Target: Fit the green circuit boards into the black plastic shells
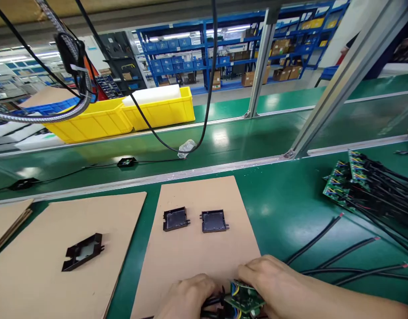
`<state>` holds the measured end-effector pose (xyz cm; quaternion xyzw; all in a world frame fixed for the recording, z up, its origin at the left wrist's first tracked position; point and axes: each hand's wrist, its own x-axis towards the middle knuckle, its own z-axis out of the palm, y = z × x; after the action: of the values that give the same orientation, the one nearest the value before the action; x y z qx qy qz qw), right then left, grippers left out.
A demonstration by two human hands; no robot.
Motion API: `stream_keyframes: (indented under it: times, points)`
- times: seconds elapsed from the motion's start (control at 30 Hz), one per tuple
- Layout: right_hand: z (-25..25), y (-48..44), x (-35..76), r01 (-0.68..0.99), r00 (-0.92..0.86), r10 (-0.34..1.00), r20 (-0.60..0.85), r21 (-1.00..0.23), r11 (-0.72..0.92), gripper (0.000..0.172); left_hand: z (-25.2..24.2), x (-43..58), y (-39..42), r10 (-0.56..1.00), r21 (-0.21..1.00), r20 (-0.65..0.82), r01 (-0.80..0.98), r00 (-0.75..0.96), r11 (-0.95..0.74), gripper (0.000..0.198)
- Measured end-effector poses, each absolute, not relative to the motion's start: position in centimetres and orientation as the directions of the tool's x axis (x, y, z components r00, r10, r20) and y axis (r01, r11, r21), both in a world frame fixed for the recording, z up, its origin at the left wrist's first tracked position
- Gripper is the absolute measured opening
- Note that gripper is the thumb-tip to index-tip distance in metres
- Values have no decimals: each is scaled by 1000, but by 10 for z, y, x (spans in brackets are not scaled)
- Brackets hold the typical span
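Note:
Near the bottom centre, my left hand point(190, 294) has its fingers closed round black cables point(212, 302) at the edge of a green circuit board. My right hand point(268, 281) grips the green circuit board point(244, 297), which has blue, yellow and white wires, from its right side. Part of another board shows beneath it, cut off by the bottom edge. Beyond my hands, two open black plastic housings point(176, 219) point(213, 221) lie side by side on a cardboard sheet point(197, 252).
Another black housing point(83, 251) lies on the left cardboard point(34, 257). Wired circuit boards point(339, 184) are piled at right, with loose black cables point(348, 252) nearby. A metal post point(343, 79) rises behind, yellow bins point(164, 108) stand beyond, and a black cable point(210, 84) hangs down.

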<state>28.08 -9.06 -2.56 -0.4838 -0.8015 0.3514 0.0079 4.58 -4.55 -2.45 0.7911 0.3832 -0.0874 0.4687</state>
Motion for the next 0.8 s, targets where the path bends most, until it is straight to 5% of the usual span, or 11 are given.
stream_keyframes:
  times: [0.2, 0.37, 0.43, 0.63, 0.8]
  points:
    - [-29, -102, 277, 741, -613, 774, -159, -454, 494, 17, -39, 44, -39, 471, 668, -466, 647, 749, -367, 12]
    - [-16, -82, 291, 652, -584, 793, -176, -684, 328, 29, -18, 39, -31, 428, 483, -508, 658, 748, -577, 12]
    - [-12, -68, 297, 618, -524, 841, -135, -739, 267, 20, 4, 39, -23, 458, 439, -497, 668, 737, -601, 14]
    - [-22, -38, 301, 643, -521, 808, -275, -749, 160, 38, 8, 59, 16, 661, 330, -132, 661, 739, -674, 51]
    - [-24, -40, 304, 631, -593, 716, -369, -766, 128, 36, -31, 69, 24, 608, 411, 1, 554, 794, -724, 50]
